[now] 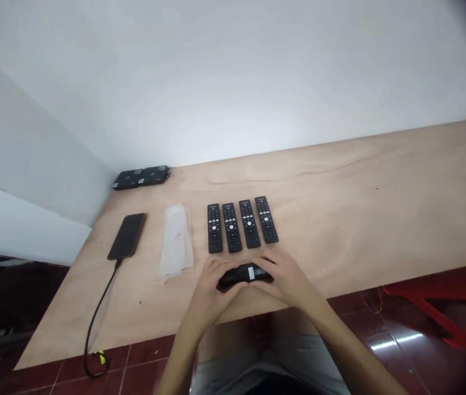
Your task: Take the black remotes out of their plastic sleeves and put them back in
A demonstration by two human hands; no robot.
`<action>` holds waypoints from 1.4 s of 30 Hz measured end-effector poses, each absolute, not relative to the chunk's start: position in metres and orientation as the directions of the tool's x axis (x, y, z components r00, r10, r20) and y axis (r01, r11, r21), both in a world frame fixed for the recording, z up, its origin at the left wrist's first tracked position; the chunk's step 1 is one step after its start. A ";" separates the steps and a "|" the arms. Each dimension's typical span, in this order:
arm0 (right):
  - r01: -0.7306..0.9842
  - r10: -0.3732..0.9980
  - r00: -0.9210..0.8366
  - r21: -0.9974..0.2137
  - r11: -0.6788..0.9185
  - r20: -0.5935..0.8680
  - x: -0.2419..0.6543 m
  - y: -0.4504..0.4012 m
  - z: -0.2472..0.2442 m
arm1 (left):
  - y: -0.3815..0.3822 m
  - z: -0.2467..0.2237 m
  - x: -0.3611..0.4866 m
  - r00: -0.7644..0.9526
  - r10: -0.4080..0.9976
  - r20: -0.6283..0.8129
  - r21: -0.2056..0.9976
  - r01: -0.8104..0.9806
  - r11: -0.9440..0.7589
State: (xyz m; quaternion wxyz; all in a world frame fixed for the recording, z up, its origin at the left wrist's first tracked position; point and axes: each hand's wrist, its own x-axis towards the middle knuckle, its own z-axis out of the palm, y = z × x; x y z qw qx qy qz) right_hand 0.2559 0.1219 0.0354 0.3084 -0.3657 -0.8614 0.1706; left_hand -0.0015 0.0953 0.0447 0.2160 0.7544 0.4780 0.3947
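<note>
Near the table's front edge, my left hand and my right hand are closed around the two ends of a black remote, held crosswise with a white label facing up. Just beyond my hands several black remotes lie side by side, buttons up: one at the left, one beside it, a third and the rightmost one, slightly tilted. Left of them lie clear plastic sleeves.
A phone with a black cable lies at the left of the wooden table. Two black boxes sit by the wall at the back left. A red chair stands at the lower right.
</note>
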 end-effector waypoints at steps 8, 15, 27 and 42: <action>0.531 0.774 -0.500 -0.569 0.628 0.388 0.255 0.123 0.041 | 0.099 0.038 -0.028 0.309 0.808 0.502 0.625 0.516 -0.586; 0.533 0.810 -0.452 -0.615 0.581 0.374 0.258 0.123 0.040 | 0.086 0.050 -0.030 0.150 0.835 0.530 0.648 0.563 -0.512; 0.507 0.813 -0.452 -0.644 0.573 0.367 0.259 0.124 0.040 | 0.087 0.045 -0.036 0.054 0.813 0.579 0.747 0.364 -0.556; 0.536 0.788 -0.481 -0.582 0.612 0.385 0.258 0.124 0.042 | 0.087 0.055 -0.025 0.306 0.791 0.530 0.606 0.515 -0.606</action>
